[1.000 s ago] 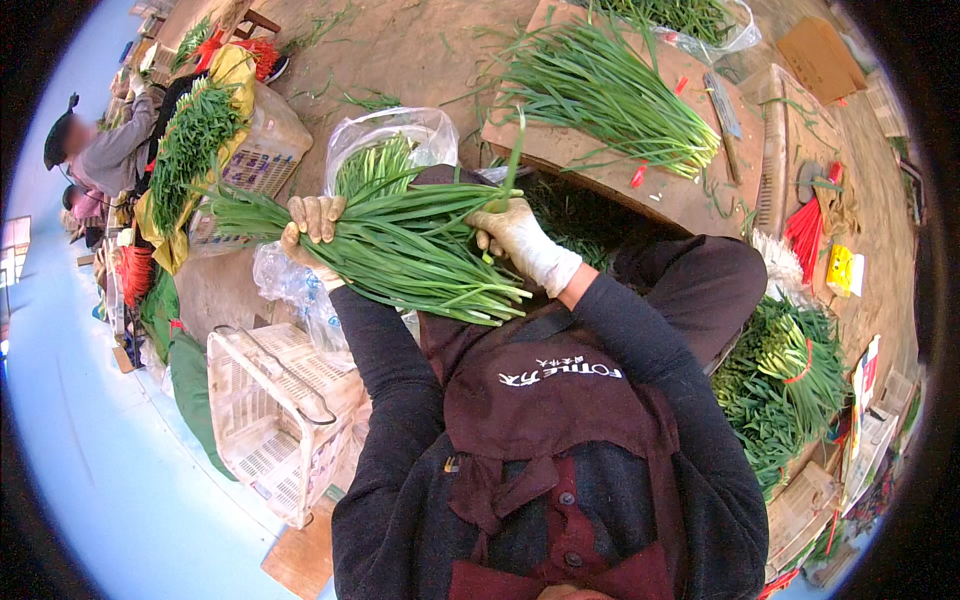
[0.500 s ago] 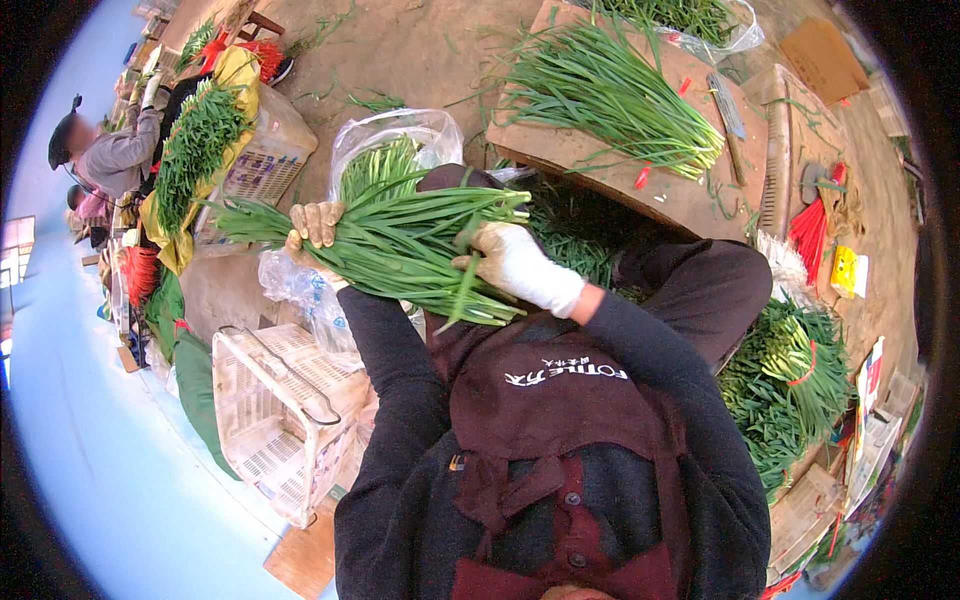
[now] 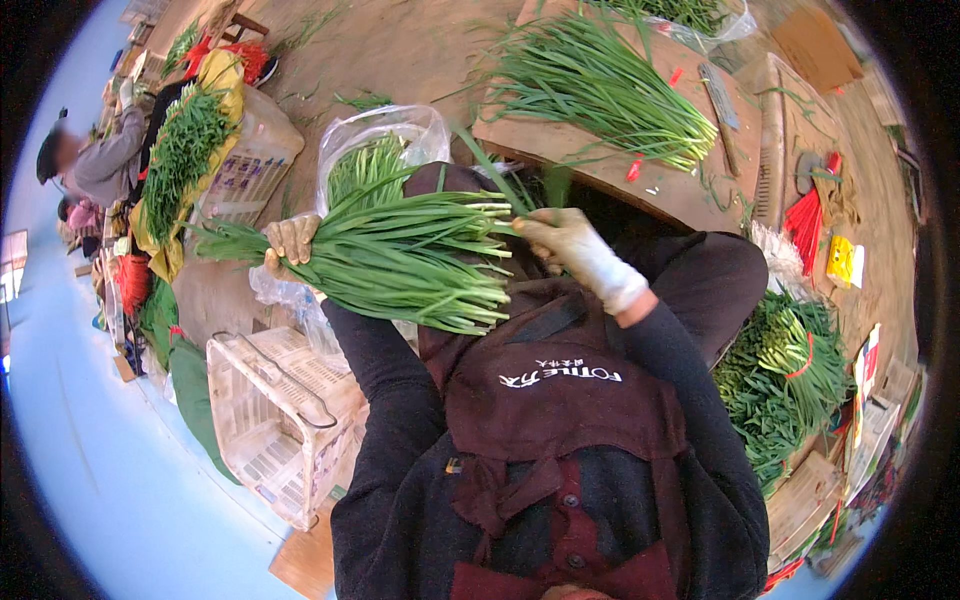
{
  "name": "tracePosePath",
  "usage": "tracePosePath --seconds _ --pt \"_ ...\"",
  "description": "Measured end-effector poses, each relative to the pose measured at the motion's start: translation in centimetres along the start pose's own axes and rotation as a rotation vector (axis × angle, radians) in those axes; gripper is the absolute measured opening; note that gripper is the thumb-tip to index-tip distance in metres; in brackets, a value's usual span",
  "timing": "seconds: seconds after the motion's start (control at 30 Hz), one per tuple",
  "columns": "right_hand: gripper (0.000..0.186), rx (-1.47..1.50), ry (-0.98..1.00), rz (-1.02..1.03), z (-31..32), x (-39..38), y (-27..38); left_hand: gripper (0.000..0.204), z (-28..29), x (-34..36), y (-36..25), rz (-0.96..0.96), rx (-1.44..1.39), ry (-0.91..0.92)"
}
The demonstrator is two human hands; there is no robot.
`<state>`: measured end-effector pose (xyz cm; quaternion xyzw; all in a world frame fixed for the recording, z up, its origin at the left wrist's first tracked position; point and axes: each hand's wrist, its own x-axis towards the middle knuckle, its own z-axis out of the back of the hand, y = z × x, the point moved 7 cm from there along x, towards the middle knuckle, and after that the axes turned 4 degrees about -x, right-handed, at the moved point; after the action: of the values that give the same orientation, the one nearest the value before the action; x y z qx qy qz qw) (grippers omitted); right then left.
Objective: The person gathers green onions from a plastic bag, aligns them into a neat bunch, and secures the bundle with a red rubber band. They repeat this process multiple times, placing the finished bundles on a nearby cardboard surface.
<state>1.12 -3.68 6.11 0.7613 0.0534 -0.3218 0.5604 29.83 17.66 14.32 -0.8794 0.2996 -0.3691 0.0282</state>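
Observation:
A thick bunch of garlic chives [image 3: 410,265] lies across above my lap, pale stem ends to the right and leaf tips to the left. My left hand [image 3: 292,243], in a soiled glove, is closed around its leafy part. Just past the stem ends is my right hand [image 3: 582,258], in a white glove with stained fingers. Its fingers are pinched on a few loose chive leaves [image 3: 492,165], which point up and away, partly blurred. Behind the bunch, a clear plastic bag [image 3: 436,135] holds more chives [image 3: 365,170].
A wooden board [image 3: 700,205] ahead bears a chive pile [image 3: 605,85] and a knife [image 3: 718,100]. Tied chives [image 3: 790,360] lie at my right, near red ties [image 3: 803,228]. A white plastic crate [image 3: 285,410] stands at left. Another person [image 3: 110,160] works at far left.
My right hand has moved off the stem ends to the right, drawing a few leaves away from the bunch. My left hand keeps its hold and has shifted slightly left.

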Motion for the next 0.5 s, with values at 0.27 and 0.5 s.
tracePosePath --seconds 0.27,0.5 --pt "0.033 -0.27 -0.333 0.386 -2.4 6.5 -0.1 0.012 -5.0 2.9 2.1 0.141 0.155 0.153" --pt "0.026 0.067 -0.193 0.157 -0.4 7.7 -1.7 0.012 -5.0 2.8 1.5 0.172 0.126 0.21"
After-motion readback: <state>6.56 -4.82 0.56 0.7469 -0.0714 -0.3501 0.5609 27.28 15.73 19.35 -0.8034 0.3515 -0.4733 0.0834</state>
